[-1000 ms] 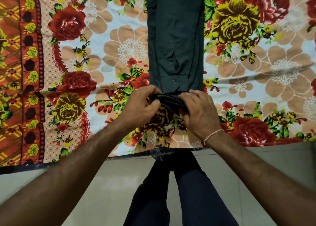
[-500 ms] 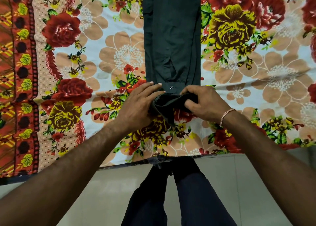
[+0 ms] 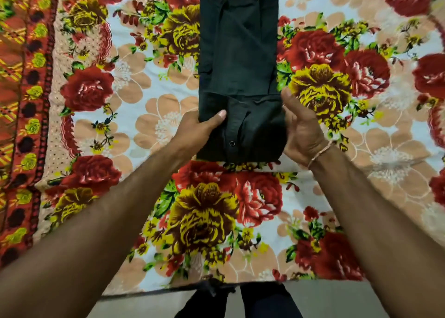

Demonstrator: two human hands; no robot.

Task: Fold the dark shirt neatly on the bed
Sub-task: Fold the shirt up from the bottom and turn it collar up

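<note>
While the dark shirt (image 3: 237, 60) lies as a long narrow strip running away from the person up the middle of the bed sheet (image 3: 168, 129), its near end is doubled over into a thick folded band, and that's where both hands are. Left hand (image 3: 197, 131) is clamped on the left edge of the shirt's folded band, thumb lying on top of the cloth, fingers tucked under where I can't see them. Right hand (image 3: 302, 127) sits against the shirt's right edge with the palm turned inward and the thumb sticking up; the fingers disappear behind the fabric, so it looks like it's gripping that side, though I honestly can't see the fingertips. A small button (image 3: 232, 143) shows on the folded band, close to the near fold line. There's a thin thread bracelet (image 3: 319, 152) on the right wrist.

Edges: the shirt's long sides look pretty straight and parallel, the far end has the collar area bunched a bit, and the near fold is a clean line across. Plenty of bare floral sheet on both sides of the shirt, and a wide stretch between the shirt's near fold and the bed's front edge. Past that edge, below the shirt, you get pale floor (image 3: 337, 301) and the person's dark trousers (image 3: 265, 303).
</note>
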